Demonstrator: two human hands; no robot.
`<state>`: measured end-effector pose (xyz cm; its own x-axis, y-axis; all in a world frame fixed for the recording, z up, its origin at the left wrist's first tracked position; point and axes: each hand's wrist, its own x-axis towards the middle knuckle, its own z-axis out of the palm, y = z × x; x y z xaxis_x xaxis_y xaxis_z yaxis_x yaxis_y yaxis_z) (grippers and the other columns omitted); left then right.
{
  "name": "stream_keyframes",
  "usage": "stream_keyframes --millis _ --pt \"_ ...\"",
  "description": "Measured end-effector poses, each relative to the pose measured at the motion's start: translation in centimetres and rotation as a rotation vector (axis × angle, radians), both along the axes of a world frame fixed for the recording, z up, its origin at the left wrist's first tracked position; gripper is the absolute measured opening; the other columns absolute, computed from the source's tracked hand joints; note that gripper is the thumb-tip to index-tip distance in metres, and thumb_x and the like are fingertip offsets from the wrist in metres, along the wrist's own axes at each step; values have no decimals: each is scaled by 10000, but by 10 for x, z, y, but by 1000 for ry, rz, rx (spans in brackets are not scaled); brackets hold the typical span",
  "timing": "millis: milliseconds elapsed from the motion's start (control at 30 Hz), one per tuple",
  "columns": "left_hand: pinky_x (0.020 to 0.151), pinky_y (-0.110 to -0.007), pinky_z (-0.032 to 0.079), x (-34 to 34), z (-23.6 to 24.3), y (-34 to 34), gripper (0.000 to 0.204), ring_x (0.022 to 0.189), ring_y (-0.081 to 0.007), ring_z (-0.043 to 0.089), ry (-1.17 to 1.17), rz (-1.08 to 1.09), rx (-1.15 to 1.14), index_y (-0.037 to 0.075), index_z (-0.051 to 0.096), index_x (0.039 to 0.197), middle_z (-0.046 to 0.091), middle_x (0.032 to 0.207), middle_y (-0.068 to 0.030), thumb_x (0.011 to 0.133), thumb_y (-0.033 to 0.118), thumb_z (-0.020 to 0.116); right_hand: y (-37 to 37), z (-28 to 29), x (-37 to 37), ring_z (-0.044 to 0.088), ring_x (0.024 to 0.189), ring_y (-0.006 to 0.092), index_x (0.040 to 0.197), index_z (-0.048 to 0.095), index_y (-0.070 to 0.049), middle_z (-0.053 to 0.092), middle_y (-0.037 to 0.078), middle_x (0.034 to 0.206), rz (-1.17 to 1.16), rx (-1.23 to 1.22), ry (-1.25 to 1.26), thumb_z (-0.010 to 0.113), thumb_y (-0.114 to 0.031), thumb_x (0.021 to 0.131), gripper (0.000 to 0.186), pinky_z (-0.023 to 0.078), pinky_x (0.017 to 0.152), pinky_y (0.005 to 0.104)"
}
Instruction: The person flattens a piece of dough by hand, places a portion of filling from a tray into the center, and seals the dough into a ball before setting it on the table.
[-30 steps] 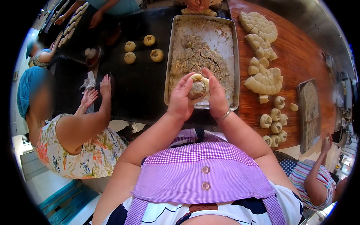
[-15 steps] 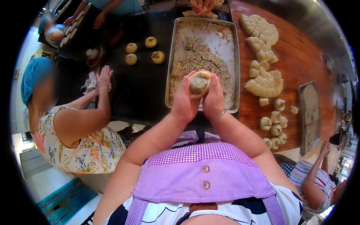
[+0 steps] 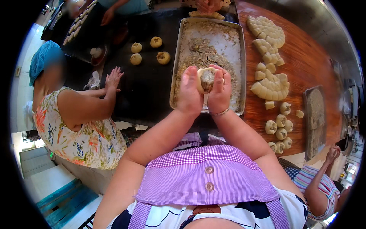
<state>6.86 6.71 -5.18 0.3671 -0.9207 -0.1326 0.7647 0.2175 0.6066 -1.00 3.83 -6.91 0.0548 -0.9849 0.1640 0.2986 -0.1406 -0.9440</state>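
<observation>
Right fingers (image 3: 218, 81) have spread slightly, cupping filled dough (image 3: 207, 77) against left fingers (image 3: 191, 76).

Left of the left hand (image 3: 190, 90), beyond the raised rim of the metal tray (image 3: 243, 68), bare dark tabletop (image 3: 146, 91) offers passage nearside of four dough balls (image 3: 135, 59) (a co-worker's hands (image 3: 113, 79) bound it). Rightward, that rim, then clustered dough rounds (image 3: 281, 121), obstruct; wooden tabletop (image 3: 253, 122) lies open between.
</observation>
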Motion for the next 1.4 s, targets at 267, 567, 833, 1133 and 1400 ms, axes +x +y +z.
stream_keyframes --millis 267,567,833,1133,1400 --pt "955 -347 488 4 -6 11 296 1081 -201 601 5 -19 86 60 540 1238 616 1179 -86 1028 261 480 -14 -6 -12 502 1215 207 1277 557 14 557 128 1312 261 -16 -23 423 -357 1041 460 383 1049 334" --pt "963 -317 474 0 8 -2 310 1088 -159 589 -313 -70 158 32 555 1257 610 1169 -69 1030 231 483 -9 -9 -2 541 1219 224 1254 582 33 571 147 1332 195 77 -208 457 -238 1032 372 406 1057 340" --pt "970 -330 474 2 3 10 371 1114 -175 581 -35 -99 36 50 507 1303 588 1221 -74 1055 301 394 -6 7 -13 509 1236 205 1317 505 9 533 132 1356 281 -89 19 528 -259 995 420 387 1059 324" --pt "856 -268 518 -4 0 -5 242 967 -140 614 -385 -9 115 11 564 1196 627 1100 -74 1041 154 445 -4 -7 3 553 1178 237 1181 581 -3 591 150 1250 105 -226 26 581 -116 938 268 417 1033 356" --pt "999 -295 439 10 15 -5 342 1136 -146 543 -256 -113 -71 31 469 1314 554 1248 -82 1062 252 404 -11 21 4 514 1222 240 1226 553 -28 556 139 1292 230 -68 -154 548 -419 980 462 372 1071 351"
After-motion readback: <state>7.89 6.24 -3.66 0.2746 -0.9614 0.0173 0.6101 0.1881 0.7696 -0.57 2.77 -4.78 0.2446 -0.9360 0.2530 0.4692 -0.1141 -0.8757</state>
